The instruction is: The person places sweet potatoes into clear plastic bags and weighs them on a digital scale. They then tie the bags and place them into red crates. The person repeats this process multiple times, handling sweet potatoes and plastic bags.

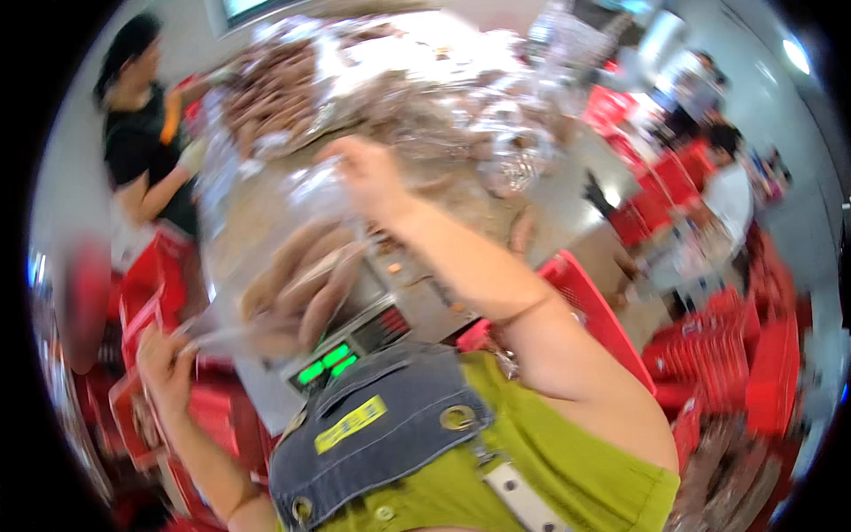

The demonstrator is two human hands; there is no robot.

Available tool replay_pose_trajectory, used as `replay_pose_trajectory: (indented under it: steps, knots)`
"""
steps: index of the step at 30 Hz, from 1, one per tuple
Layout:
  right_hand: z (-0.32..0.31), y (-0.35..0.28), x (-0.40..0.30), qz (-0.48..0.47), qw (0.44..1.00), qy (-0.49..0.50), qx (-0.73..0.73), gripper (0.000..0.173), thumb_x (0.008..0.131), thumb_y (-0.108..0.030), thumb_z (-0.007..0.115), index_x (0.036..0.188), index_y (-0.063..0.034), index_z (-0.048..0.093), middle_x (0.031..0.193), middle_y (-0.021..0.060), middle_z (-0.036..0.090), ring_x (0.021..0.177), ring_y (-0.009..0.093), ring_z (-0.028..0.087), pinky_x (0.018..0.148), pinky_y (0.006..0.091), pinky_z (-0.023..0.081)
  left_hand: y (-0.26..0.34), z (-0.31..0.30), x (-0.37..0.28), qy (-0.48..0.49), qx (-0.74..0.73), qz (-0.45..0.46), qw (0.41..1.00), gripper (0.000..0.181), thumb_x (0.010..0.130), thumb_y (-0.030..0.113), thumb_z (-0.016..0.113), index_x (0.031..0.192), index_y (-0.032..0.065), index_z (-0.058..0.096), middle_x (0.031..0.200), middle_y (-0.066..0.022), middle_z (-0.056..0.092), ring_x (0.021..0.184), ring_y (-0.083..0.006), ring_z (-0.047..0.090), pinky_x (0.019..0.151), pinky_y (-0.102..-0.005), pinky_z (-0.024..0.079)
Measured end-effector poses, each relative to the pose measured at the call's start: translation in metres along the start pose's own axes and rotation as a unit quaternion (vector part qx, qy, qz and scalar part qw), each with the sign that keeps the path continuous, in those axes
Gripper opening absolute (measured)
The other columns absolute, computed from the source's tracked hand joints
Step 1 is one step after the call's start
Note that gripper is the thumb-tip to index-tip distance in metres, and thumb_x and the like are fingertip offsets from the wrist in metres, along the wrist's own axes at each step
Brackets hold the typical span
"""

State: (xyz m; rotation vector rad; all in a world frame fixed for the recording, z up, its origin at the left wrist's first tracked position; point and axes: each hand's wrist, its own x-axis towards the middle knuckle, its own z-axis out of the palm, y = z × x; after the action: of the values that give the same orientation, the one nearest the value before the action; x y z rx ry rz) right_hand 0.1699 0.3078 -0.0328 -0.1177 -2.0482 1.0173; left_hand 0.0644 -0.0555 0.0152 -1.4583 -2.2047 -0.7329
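A clear plastic bag (229, 332) stretches between my two hands, with several long brown root vegetables (309, 266) in or under it; blur hides which. My left hand (163, 369) pinches one edge of the plastic at the lower left. Farther up, above the table, my right hand (369, 173) is closed around another bunched part of the bag. The vegetables lie over a digital scale (372, 332), whose green and red displays face my apron (392, 412).
Piled root vegetables (272, 93) and plastic-wrapped bundles (512, 146) cover the table's far side. A person in black (143, 133) stands at the left. Red crates (159, 279) flank both sides; a red basket (595, 316) sits close to my right arm. Other people (725, 186) sit at right.
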Motion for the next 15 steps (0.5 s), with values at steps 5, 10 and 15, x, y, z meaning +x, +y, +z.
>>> replay_pose_trajectory:
  steps: [5, 10, 15]
  knots:
    - [0.004, -0.006, -0.001, 0.067, 0.979, 0.113, 0.154, 0.018, 0.076, -0.001, 0.048, 0.090, -0.0013, 0.059, 0.068, 0.0069, 0.055, 0.061, 0.013, 0.052, 0.055, 0.0281, 0.042, -0.040, -0.016, 0.026, -0.065, 0.146, 0.123, 0.980, 0.011, 0.065, 0.006, 0.053, 0.074, 0.0024, 0.048, 0.069, -0.0123, 0.042, 0.074, -0.0297, 0.044, 0.084, -0.0396, 0.033]
    - [-0.002, -0.009, -0.022, 0.194, 0.933, 0.083, 0.292, 0.014, 0.079, -0.003, 0.048, 0.090, -0.0009, 0.058, 0.070, 0.0045, 0.056, 0.060, 0.010, 0.052, 0.053, 0.0261, 0.044, -0.073, 0.009, 0.037, 0.035, 0.189, 0.040, 0.981, 0.006, 0.076, 0.007, 0.055, 0.078, 0.0018, 0.052, 0.074, -0.0084, 0.050, 0.075, -0.0240, 0.048, 0.079, -0.0354, 0.035]
    - [-0.004, 0.009, -0.037, 0.239, 0.903, 0.050, 0.354, 0.016, 0.080, -0.003, 0.048, 0.093, -0.0001, 0.056, 0.071, 0.0041, 0.056, 0.059, 0.009, 0.050, 0.052, 0.0244, 0.043, -0.099, 0.039, 0.016, 0.174, -0.108, -0.183, 0.962, 0.020, 0.085, 0.022, 0.058, 0.090, 0.0030, 0.054, 0.078, -0.0036, 0.052, 0.074, -0.0150, 0.048, 0.071, -0.0288, 0.040]
